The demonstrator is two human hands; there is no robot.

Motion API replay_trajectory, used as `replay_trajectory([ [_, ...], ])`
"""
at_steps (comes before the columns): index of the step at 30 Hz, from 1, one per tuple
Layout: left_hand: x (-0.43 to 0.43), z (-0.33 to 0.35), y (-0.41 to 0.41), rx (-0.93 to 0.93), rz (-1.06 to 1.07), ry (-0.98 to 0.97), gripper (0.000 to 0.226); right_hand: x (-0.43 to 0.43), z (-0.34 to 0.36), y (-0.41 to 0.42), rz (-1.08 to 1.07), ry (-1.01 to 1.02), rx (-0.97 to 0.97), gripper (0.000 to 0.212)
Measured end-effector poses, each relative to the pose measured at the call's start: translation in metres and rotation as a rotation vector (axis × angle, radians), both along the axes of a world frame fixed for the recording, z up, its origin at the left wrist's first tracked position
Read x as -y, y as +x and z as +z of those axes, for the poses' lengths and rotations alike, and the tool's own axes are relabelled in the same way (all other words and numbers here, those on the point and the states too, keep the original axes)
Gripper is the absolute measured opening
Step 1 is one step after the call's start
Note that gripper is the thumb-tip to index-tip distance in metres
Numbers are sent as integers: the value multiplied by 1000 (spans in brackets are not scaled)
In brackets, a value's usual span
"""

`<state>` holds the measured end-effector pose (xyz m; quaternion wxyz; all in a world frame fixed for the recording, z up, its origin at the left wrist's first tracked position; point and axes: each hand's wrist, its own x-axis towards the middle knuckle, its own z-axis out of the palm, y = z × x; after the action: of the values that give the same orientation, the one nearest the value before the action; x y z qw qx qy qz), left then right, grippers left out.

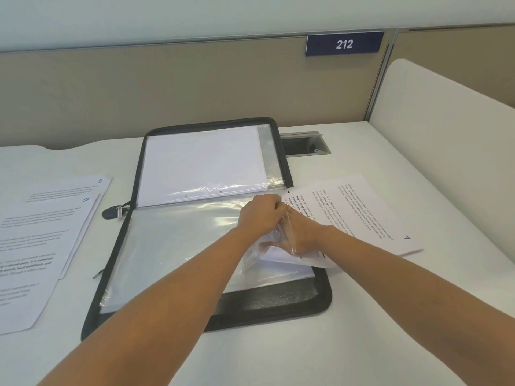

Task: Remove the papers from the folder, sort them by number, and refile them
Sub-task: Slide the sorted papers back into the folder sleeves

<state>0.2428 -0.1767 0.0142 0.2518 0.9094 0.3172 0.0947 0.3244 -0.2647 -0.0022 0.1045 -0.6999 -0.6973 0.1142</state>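
From my end of the link I read this as the hand-over point between a sheet and its pocket: the sheet marked 7 [354, 210] lies half in the mouth of the clear sleeve [178, 238] and half out over the worktop [390, 302], fanning towards 3 o'clock from the open folder [267, 305]. Whether it is going in or coming out I cannot tell from this one look. The loose papers [41, 232] at 9 o'clock, with 8 and 10 showing on their corners, suggest sorting is at least under way. The left hand [260, 215] sits at the sleeve's 3 o'clock edge, knuckles up, its fingers [271, 203] curled and pinching the film to hold the mouth apart. The right hand [302, 232] comes in from 5 o'clock and is partly under the crumpled plastic, resting on the sheet. Its fingers are blurred through the film, so I cannot say whether they grip the paper or only press it. Both forearms reach in from the near edge and converge at that mouth. The next move calls for keeping the mouth lifted while the sheet slides flat along its length (the film is bunched there, and a corner could easily catch and fold).
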Motion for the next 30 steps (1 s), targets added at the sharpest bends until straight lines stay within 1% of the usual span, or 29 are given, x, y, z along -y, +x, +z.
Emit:
replay_trajectory([
  [2,-2,1,-2,44,-10,-17,29,-1,0,1,-35,45,8,43],
  [3,-5,0,-5,85,-2,-23,30,-4,1,0,-40,64,11,41],
  [4,-8,-1,-10,140,20,-21,32,-6,-1,1,-45,66,12,44],
  [5,-13,-4,-17,202,51,-10,32,-9,-4,4,-51,53,15,53],
  [7,-22,-13,-34,298,113,45,30,-12,-7,7,-45,32,79,73],
  [9,-31,-24,-53,313,146,148,33,-11,-8,8,-58,43,128,74],
  [10,-33,-28,-63,297,149,193,41,-11,-9,7,-61,44,97,73],
  [12,-37,-35,-76,237,133,225,59,-13,-7,7,-64,31,-71,78],
  [13,-38,-37,-81,195,120,227,67,-15,-8,8,-60,-1,-153,81],
  [14,-38,-39,-85,143,104,224,73,-16,-8,8,-56,-53,-171,81],
  [16,-37,-41,-91,39,72,207,84,-19,-12,5,-52,-145,-30,81],
  [17,-35,-41,-94,3,57,196,88,-20,-14,4,-55,-165,59,85],
  [18,-33,-40,-95,-20,43,185,91,-21,-14,1,-63,-159,141,97],
  [19,-31,-40,-95,-36,31,179,95,-22,-15,0,-74,-145,206,112],
  [20,-29,-39,-95,-54,21,182,101,-25,-18,-2,-90,-141,230,126],
  [21,-28,-38,-96,-76,13,194,109,-26,-19,-3,-100,-142,223,134],
  [23,-27,-37,-96,-114,-1,219,118,-29,-24,-3,-121,-168,185,139],
  [25,-26,-37,-97,-124,-7,219,120,-28,-22,-3,-110,-133,105,135],
  [26,-26,-36,-97,-127,-11,218,121,-24,-17,-3,-102,-115,19,125],
  [27,-26,-36,-97,-130,-16,219,121,-19,-10,-3,-100,-104,-69,105],
  [28,-26,-37,-98,-134,-21,222,121,-12,-2,-3,-96,-112,-110,82],
  [29,-26,-37,-99,-137,-24,226,121,-6,4,-1,-92,-111,-128,68],
  [30,-26,-37,-99,-141,-29,229,121,-1,8,2,-71,-97,-122,62],
])
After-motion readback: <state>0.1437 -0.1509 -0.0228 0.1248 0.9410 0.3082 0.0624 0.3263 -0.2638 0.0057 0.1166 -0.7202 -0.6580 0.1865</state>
